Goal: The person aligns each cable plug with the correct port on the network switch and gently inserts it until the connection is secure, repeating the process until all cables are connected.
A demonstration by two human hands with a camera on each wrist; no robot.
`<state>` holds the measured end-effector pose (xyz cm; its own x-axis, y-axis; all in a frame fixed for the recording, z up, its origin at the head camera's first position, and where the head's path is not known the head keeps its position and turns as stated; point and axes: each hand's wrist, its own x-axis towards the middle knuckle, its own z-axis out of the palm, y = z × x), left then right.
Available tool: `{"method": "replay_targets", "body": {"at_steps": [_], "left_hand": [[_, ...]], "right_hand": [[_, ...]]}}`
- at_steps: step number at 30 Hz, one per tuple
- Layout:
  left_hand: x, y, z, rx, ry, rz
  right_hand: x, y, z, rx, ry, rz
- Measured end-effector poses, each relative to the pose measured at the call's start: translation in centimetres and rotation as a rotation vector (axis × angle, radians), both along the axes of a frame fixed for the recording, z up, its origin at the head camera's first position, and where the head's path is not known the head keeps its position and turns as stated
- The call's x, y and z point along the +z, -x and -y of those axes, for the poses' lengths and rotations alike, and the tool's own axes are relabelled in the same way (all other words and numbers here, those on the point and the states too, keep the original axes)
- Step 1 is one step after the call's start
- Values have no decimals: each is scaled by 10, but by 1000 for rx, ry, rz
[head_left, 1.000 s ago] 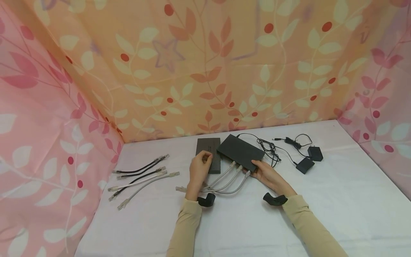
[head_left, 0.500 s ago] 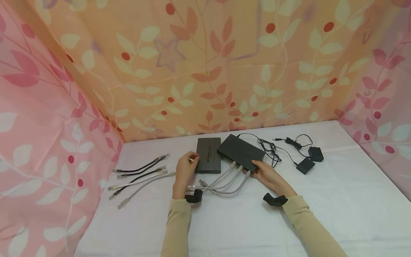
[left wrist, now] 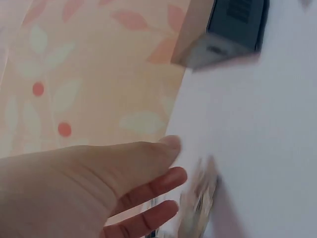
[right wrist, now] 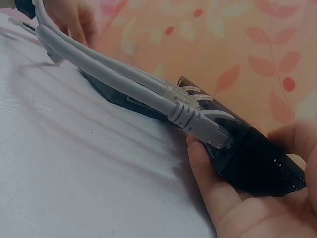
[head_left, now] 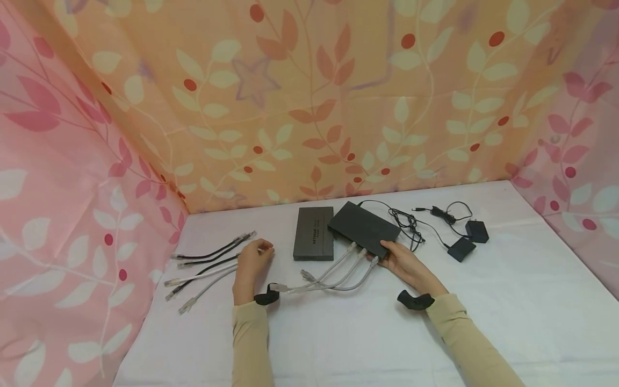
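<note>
My right hand grips the near right corner of a black network switch, thumb on top and fingers underneath. Three grey Ethernet cables are plugged into its front ports. In the right wrist view the switch tilts up from the cloth. My left hand hovers beside several short black, white and grey Ethernet cables at the left, covering some of their ends. Its thumb and fingers are loosely bent with nothing between them; the cables below look blurred in the left wrist view.
A dark grey NETGEAR switch lies just left of the black one. Toward the right are two black power adapters with coiled cords. Patterned curtains enclose the white-covered table at the back and sides.
My left hand has moved left, away from the grey switch and toward the loose cables. The free ends of the plugged cables have shifted slightly. My right hand keeps its hold on the black switch.
</note>
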<state>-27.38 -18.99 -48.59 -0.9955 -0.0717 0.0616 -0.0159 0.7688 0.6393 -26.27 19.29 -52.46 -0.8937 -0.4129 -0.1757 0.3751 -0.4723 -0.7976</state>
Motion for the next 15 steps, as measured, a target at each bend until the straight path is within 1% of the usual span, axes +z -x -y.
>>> {"method": "replay_targets", "body": {"at_steps": [3, 10, 12, 15], "left_hand": [[0, -2, 7, -11, 21, 30], [2, -4, 18, -45, 10, -10], [2, -5, 20, -57, 7, 0], [2, -5, 24, -70, 4, 43]], "right_hand": [[0, 1, 0, -1, -1, 1], [1, 0, 0, 10, -13, -10], [1, 0, 0, 11, -11, -13], [1, 0, 0, 10, -6, -14]]}}
